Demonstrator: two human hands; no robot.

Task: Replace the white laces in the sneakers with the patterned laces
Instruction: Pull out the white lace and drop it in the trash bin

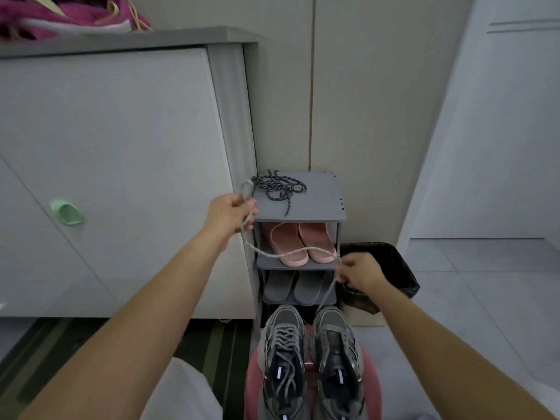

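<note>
Gripping coiled end of pale white woven lace in left hand, fingers curled; pinching same lace with right hand, tail dropping to right grey mesh sneaker on pink round stool. Atop grey shoe rack: dark speckled patterned laces, heaped loose.

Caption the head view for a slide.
Left hand and right hand hold a white lace above the unlaced sneaker; patterned laces lie on the shoe rack.

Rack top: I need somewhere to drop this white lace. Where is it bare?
The rack top is bare on its right half, between the patterned laces and the right edge. Its back-left is crowded by those laces; the shelves below are full of pink slippers and gray slippers.
</note>
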